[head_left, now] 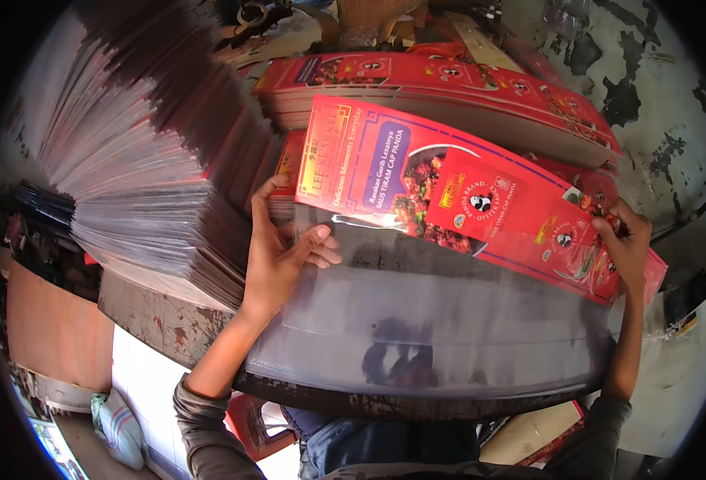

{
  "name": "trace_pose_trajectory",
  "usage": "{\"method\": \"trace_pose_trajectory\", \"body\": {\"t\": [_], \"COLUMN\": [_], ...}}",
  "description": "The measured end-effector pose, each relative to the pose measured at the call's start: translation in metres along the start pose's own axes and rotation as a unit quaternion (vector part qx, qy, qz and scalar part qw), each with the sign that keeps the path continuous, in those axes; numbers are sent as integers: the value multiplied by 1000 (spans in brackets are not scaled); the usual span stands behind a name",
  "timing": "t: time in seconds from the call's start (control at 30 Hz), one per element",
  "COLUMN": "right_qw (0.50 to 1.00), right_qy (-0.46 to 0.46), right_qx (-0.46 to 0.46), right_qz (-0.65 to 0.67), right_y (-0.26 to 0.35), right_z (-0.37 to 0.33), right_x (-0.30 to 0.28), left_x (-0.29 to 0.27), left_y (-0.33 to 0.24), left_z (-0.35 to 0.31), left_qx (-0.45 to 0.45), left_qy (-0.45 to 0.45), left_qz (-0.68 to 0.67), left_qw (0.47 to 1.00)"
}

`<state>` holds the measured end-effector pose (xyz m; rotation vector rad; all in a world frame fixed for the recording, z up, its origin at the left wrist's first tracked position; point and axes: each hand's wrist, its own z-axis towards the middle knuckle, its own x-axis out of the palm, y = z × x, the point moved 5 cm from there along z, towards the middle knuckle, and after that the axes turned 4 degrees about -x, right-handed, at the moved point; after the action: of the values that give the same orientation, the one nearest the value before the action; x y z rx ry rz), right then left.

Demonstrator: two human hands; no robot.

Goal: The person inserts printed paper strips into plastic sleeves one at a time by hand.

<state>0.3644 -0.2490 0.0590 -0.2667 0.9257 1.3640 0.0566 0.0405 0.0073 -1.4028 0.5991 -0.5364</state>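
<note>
A long red printed card point(465, 200) with food pictures and a purple panel is tilted above the table, its right end lower. My right hand point(627, 240) pinches that lower right end between thumb and fingers. Beside the card's left end, my left hand point(281, 256) is open, thumb and fingers apart, with nothing visible in it. Whether its fingertips touch the card's edge, I cannot tell. Beneath both hands lies a stack of clear, glossy plastic sheets point(465, 328), reflecting light.
Behind the held card stands a stack of similar red cards point(449, 76). On the left rises a tall, fanned pile of sheets point(145, 192). The worn table edge point(161, 316) curves in front. A red stool point(249, 424) and a white sack point(121, 428) are below.
</note>
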Motion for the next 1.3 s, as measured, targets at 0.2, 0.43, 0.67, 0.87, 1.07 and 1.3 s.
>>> {"method": "trace_pose_trajectory", "body": {"t": [0.2,0.43,0.67,0.87,1.07,1.3], "right_qw": [998,987,980,971,977,990], "right_qy": [30,74,105,215,173,67], "right_qx": [-35,-128,-138,-36,49,-115], "right_qz": [-35,-64,94,100,117,51], "right_y": [-6,-4,33,81,88,102], "right_z": [2,4,14,44,53,61], "right_x": [1,6,51,106,141,118], "left_x": [-10,-6,-8,-11,-9,-10], "left_y": [18,20,20,24,21,21], "left_z": [4,3,5,5,5,3], "left_qx": [-71,-71,-44,-44,-56,-58], "left_qy": [6,42,25,25,25,37], "left_qz": [-99,-100,-113,-110,-114,-108], "left_qw": [993,992,992,993,992,992]}}
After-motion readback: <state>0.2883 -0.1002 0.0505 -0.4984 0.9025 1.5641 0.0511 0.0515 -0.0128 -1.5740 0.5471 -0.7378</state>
